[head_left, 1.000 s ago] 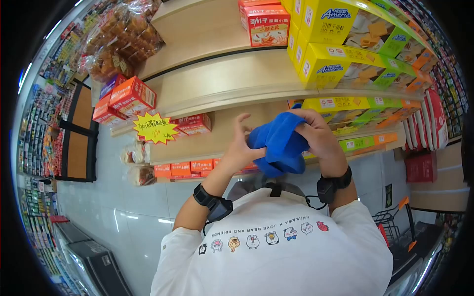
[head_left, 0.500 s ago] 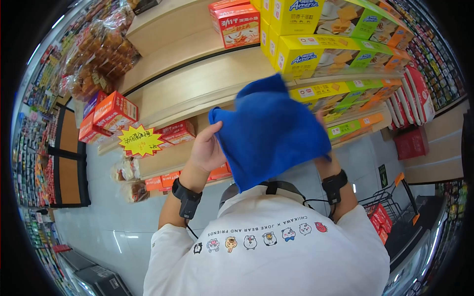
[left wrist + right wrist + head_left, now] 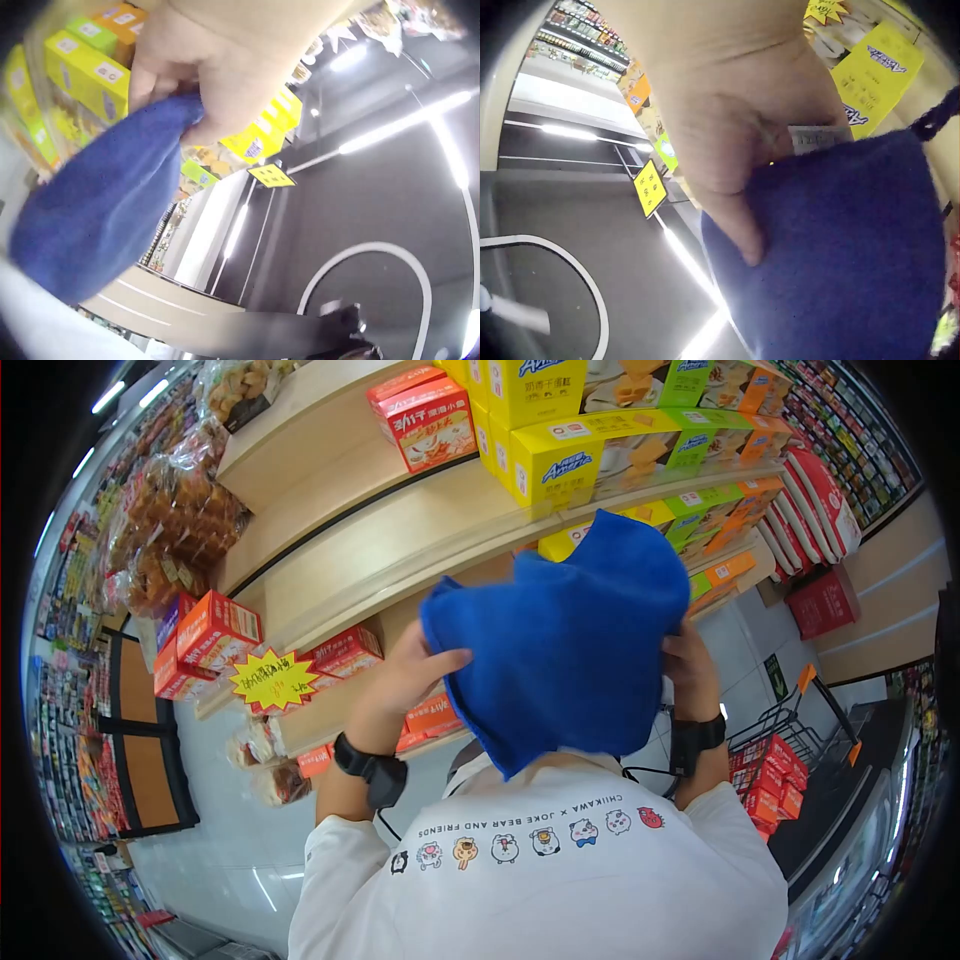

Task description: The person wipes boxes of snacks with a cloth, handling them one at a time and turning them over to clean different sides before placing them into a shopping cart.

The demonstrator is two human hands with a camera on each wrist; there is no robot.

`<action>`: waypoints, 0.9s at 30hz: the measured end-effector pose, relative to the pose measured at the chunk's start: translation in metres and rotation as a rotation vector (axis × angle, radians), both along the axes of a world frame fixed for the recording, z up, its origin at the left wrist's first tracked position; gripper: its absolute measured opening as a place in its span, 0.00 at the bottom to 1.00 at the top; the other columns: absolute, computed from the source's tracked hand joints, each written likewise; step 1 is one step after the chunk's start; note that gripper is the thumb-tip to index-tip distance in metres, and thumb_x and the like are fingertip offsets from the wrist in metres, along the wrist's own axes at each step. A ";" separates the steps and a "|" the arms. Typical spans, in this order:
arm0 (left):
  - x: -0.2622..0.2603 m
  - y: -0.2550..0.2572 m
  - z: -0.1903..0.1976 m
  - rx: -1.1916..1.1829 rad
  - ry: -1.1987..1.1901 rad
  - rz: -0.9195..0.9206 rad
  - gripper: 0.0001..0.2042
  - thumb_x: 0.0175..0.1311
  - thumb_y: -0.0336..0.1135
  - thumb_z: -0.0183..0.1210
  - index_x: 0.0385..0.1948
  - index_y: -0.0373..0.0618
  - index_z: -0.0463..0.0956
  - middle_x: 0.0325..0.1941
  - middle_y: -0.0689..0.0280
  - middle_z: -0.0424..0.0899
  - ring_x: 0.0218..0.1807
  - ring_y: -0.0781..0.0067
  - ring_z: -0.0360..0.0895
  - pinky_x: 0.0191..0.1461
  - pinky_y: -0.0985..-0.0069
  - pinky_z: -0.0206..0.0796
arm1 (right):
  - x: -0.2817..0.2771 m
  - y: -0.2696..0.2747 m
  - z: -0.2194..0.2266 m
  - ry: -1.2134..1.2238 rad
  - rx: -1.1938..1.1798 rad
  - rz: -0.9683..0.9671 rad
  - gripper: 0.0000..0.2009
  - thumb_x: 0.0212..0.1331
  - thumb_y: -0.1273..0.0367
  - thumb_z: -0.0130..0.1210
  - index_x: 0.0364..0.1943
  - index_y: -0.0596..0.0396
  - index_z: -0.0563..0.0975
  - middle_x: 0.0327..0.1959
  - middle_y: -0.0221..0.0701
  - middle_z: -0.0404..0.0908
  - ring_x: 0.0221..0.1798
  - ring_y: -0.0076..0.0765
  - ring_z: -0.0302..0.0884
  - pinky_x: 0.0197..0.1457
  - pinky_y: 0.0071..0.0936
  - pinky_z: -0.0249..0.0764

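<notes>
Both hands [image 3: 410, 675] hold the spread, plain blue cloth [image 3: 565, 640].

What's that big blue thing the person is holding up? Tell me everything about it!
It is a blue cloth, soft and fuzzy like a towel, plain with no pattern. It is spread open and held up in front of the shop shelves, hanging down toward the person's white shirt. The left hand grips its left edge and the right hand grips its right edge. A small white label shows by the right thumb.
</notes>
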State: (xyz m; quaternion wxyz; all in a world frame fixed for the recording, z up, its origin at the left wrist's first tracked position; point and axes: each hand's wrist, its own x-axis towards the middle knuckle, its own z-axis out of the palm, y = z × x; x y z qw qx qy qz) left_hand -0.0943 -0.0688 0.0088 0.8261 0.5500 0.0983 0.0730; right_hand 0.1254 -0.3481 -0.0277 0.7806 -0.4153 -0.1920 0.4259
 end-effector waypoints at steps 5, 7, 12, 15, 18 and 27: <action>0.020 0.002 -0.031 0.004 0.155 0.172 0.24 0.51 0.17 0.61 0.53 0.38 0.69 0.48 0.62 0.79 0.50 0.72 0.77 0.57 0.73 0.69 | -0.004 0.009 -0.002 -0.125 -0.183 -0.066 0.18 0.54 0.71 0.60 0.49 0.61 0.75 0.44 0.33 0.81 0.46 0.28 0.78 0.53 0.26 0.72; 0.019 0.004 -0.034 0.232 0.156 0.222 0.26 0.49 0.17 0.62 0.53 0.38 0.68 0.48 0.62 0.79 0.50 0.72 0.77 0.56 0.73 0.70 | 0.006 0.007 -0.003 -0.152 -0.269 -0.103 0.17 0.57 0.69 0.60 0.49 0.61 0.75 0.41 0.33 0.81 0.43 0.29 0.79 0.51 0.27 0.74; 0.020 0.017 -0.026 0.511 0.165 0.278 0.27 0.46 0.18 0.63 0.52 0.36 0.68 0.43 0.62 0.81 0.46 0.73 0.78 0.52 0.75 0.72 | 0.004 -0.007 0.023 -0.692 -0.496 -0.176 0.16 0.62 0.61 0.56 0.43 0.62 0.79 0.36 0.29 0.83 0.37 0.27 0.78 0.46 0.23 0.72; 0.019 0.026 -0.026 0.450 0.151 0.297 0.26 0.47 0.17 0.63 0.51 0.36 0.67 0.41 0.63 0.81 0.44 0.75 0.79 0.51 0.77 0.72 | 0.003 -0.011 0.044 -1.112 -0.615 -0.227 0.17 0.62 0.60 0.55 0.44 0.62 0.79 0.41 0.33 0.82 0.46 0.34 0.75 0.54 0.27 0.67; 0.016 0.032 -0.025 0.473 0.193 0.297 0.26 0.49 0.16 0.60 0.53 0.37 0.65 0.37 0.64 0.81 0.41 0.76 0.79 0.48 0.79 0.72 | -0.005 -0.002 0.051 -1.285 -0.410 -0.428 0.19 0.60 0.58 0.55 0.44 0.61 0.79 0.47 0.38 0.80 0.58 0.38 0.69 0.63 0.34 0.59; 0.016 0.035 -0.014 0.399 0.164 0.274 0.25 0.59 0.16 0.45 0.59 0.45 0.58 0.32 0.65 0.78 0.32 0.82 0.73 0.37 0.84 0.64 | 0.009 -0.013 0.057 -1.193 -0.168 -0.233 0.23 0.56 0.53 0.58 0.40 0.64 0.80 0.45 0.42 0.81 0.54 0.43 0.74 0.66 0.44 0.58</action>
